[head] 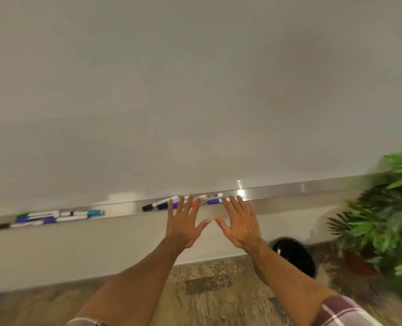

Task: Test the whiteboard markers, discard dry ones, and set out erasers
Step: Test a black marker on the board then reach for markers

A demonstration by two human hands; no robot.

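**Both hands spread flat in front of marker tray**

Left hand (183,228) and right hand (238,224) are both raised side by side, palms facing away, fingers straight and fanned wide, holding nothing. The thumbs point at each other, tips close but apart. The fingertips of both hands overlap the middle marker group (162,204) in the view; contact with the markers can't be told.

That group lies in the metal tray (289,192) along the bottom edge of the whiteboard (195,90). It holds several white-barrelled markers with black, blue and red caps, bunched and partly hidden behind the fingers. A second marker group (54,217) lies further left in the same tray, well apart from the hands, with green, blue, teal and black caps. The exact count is blurred.

The board surface shows no marks. A black bin (294,255) sits on the patterned floor (207,278) below the right forearm, near the wall. A green potted plant (383,220) is at the right edge. A plaid sleeve (343,311) shows on the right arm.
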